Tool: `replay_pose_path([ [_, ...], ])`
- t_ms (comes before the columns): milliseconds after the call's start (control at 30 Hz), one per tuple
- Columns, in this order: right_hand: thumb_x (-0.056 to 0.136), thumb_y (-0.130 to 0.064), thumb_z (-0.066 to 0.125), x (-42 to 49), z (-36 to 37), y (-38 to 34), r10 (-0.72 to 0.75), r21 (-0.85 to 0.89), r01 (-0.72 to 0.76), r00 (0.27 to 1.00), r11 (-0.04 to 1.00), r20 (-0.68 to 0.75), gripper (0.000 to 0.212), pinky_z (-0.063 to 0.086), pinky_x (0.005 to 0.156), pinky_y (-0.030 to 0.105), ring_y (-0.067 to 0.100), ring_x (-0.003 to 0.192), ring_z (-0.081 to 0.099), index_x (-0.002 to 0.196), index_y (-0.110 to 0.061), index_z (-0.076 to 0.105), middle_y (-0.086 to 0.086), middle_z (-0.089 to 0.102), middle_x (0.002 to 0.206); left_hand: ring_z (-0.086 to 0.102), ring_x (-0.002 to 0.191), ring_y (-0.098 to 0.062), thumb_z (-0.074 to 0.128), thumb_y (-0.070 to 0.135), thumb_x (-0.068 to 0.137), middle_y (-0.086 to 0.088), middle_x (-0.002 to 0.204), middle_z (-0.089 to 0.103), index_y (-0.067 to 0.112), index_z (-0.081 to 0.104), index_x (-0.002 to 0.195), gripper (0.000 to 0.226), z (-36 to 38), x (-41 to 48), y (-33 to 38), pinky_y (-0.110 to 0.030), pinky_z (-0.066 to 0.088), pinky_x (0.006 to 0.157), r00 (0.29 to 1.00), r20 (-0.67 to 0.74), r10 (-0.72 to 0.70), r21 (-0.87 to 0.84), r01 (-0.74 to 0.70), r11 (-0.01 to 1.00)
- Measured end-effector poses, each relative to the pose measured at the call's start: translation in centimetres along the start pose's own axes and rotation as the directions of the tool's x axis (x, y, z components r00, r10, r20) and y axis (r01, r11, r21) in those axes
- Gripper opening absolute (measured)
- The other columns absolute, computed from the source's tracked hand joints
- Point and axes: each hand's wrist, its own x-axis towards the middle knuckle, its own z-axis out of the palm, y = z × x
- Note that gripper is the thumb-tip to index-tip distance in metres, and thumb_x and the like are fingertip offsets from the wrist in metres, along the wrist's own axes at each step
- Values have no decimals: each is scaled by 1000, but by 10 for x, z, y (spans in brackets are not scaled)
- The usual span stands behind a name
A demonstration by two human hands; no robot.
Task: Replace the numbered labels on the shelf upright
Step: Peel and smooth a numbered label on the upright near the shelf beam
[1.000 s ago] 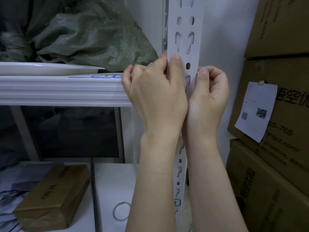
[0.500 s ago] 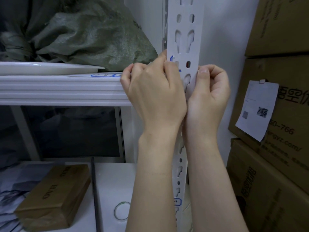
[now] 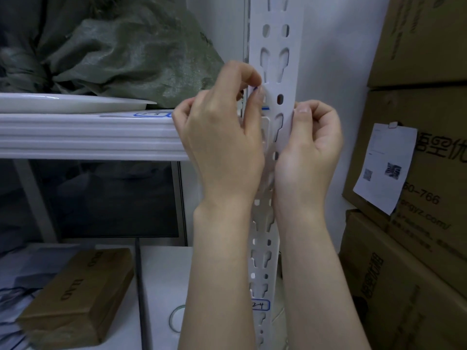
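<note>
brown box [image 3: 73, 296]: lies on the lower shelf at the far left, printed side up.
green sack [image 3: 131, 59]: slumped on the upper shelf, behind a white plate [image 3: 75, 102].
shelf beam [image 3: 88, 137]: white and ribbed, running to the upright; a blue-edged tag [image 3: 151, 113] lies on its top just left of the left hand.
tape ring [image 3: 177, 322]: clear, flat on the lower shelf, partly behind the left forearm.
left hand [image 3: 222, 137]: raised in front of the beam's end, thumb and forefinger pinched together on the corner of the numbered label, other fingers curled.
numbered label [image 3: 265, 107]: on the upright's left edge, just above beam height; only slivers of its blue border show past the fingertips, its number hidden.
shelf upright [image 3: 275, 72]: white slotted post, vertical between the two hands.
lower label [image 3: 260, 304]: blue-bordered, handwritten "2-4", stuck low on the upright between the forearms.
right hand [image 3: 310, 145]: thumb pressed on the upright's right edge, fingers curled tight beside it, gripping that edge.
paper slip [image 3: 384, 168]: clipped to the cardboard boxes [image 3: 417, 59] stacked at the right.
</note>
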Motion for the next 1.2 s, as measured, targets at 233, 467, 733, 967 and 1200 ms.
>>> replay_pose_path([
  [233,101,-9,48,1,0,-2,6,13,-5,1000,1000,-5,15,44,63,12,-7,62,51,89,-14,55,-11,54,76,64,74,-7,65,22,91,10,83,69,17,72,89,8,2,0,-6,-51,53,75,998,-59,5,-97,-10,995],
  [467,101,-8,47,-1,1,-4,33,35,-33,999,999,1,15,43,61,9,-7,61,52,89,-14,55,-12,54,74,59,66,-7,63,27,93,12,86,67,21,70,89,10,5,-1,-8,-45,48,74,994,-101,50,-12,-51,999],
  [733,101,-9,48,0,2,-2,16,15,-16,1000,1000,-7,15,45,64,13,-5,64,50,89,-14,55,-10,53,75,61,70,-8,62,24,95,11,88,68,18,69,88,11,8,-3,-7,-35,38,75,988,-140,69,47,-63,997],
  [967,101,-8,48,1,2,1,9,42,-9,1000,999,-13,16,46,65,19,-1,65,50,88,-13,54,-8,53,74,57,70,-1,54,19,97,17,80,58,11,60,96,9,9,-1,-1,-37,49,85,979,-158,-130,-129,110,986],
  [1200,101,-7,47,1,1,1,1,48,0,1000,999,-7,17,44,62,16,-3,60,48,87,-13,54,-9,53,72,61,83,-11,49,41,96,11,82,69,24,70,102,28,5,2,14,-27,29,92,975,-10,-221,29,221,975],
])
